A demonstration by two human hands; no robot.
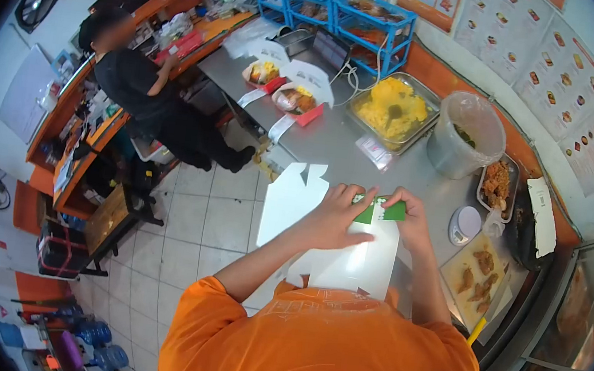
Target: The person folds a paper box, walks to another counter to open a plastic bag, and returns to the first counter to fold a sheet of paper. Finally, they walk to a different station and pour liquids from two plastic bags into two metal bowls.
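Observation:
In front of my orange shirt lies an unfolded cardboard takeaway box (357,266), white inside, with green printed flaps at its far edge. My left hand (337,219) rests over its middle, with the fingertips bent onto the green flap and the thumb along the white panel. At the right end of that edge, my right hand (411,215) pinches the other green part between thumb and fingers. A wide white panel with cut corners (288,203) sticks out to the left of my left hand. My fingers partly hide the fold.
Two filled food boxes (297,100) stand on the steel table (418,181). Beyond my hands are a tray of yellow rice (394,108), a clear bucket (465,142) and a kitchen scale (464,225). Chicken pieces lie on a board (474,272). A person (147,88) stands at the left counter.

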